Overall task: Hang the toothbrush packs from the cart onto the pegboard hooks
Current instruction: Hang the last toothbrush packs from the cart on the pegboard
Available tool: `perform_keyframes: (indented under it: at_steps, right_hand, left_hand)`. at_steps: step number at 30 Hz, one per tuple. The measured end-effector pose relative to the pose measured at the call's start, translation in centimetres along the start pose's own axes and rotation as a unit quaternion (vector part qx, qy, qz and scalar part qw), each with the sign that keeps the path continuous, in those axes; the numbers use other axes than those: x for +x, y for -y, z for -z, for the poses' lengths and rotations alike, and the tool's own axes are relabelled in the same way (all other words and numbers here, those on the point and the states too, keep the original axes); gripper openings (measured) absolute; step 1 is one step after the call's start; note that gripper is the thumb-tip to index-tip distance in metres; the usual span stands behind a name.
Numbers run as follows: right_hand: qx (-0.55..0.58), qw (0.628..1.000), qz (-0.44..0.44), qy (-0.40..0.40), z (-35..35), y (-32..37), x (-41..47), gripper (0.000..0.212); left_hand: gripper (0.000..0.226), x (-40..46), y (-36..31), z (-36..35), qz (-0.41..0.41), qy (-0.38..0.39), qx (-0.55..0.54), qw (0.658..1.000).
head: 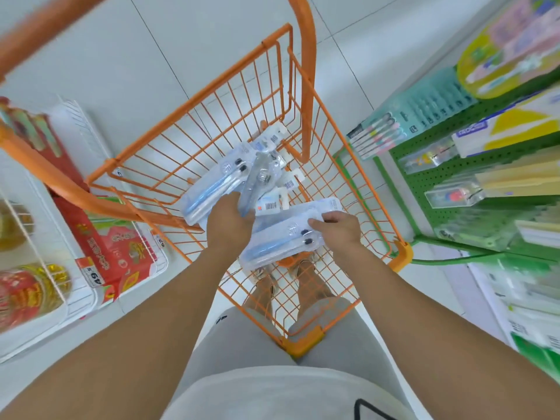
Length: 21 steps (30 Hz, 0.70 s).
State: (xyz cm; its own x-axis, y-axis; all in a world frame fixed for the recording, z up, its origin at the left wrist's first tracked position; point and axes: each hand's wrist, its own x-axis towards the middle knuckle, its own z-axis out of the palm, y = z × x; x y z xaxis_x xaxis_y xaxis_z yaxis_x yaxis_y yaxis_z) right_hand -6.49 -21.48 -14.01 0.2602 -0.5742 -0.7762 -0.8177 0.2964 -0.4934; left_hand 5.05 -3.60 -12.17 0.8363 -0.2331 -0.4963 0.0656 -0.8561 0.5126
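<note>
I look down into an orange wire cart (357,189) that holds several clear toothbrush packs with blue brushes. My left hand (228,221) is inside the cart, its fingers closed on a narrow toothbrush pack (256,180) that stands tilted in the pile. My right hand (338,227) grips the upper end of a wider toothbrush pack (278,244) lifted just above the cart floor. Another toothbrush pack (212,186) lies left of my left hand. The green pegboard (424,174) stands to the right with other packs hanging on it.
White wire shelves (81,122) with red boxes (118,250) and jars stand on the left. Hanging goods (381,131) fill the pegboard on the right, with a green shelf frame (439,262) below. My legs and feet show through the cart floor. Pale floor tiles lie beyond the cart.
</note>
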Motion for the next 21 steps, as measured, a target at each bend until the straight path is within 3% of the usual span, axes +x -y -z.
perform_keyframes:
  at_steps: [3,6,17,21]
  right_hand:
    - [0.024,0.994,0.070,0.084,0.9,2.9,-2.1,0.013]
    - [0.049,0.984,0.131,0.112,2.2,6.1,-4.4,0.014]
    - [0.182,0.944,0.265,0.069,9.9,15.2,-12.9,0.009]
    - [0.175,0.925,0.333,0.050,14.5,17.0,-16.3,0.009]
  left_hand:
    - [0.019,-0.2,-1.9,2.5,-0.012,-0.012,-0.064,0.998]
    - [0.020,-0.7,-3.7,5.4,-0.033,-0.010,-0.083,0.996]
    - [0.016,-3.7,-12.4,13.0,-0.147,-0.039,-0.159,0.976]
    - [0.012,-4.7,-16.8,14.9,-0.185,-0.031,-0.152,0.970]
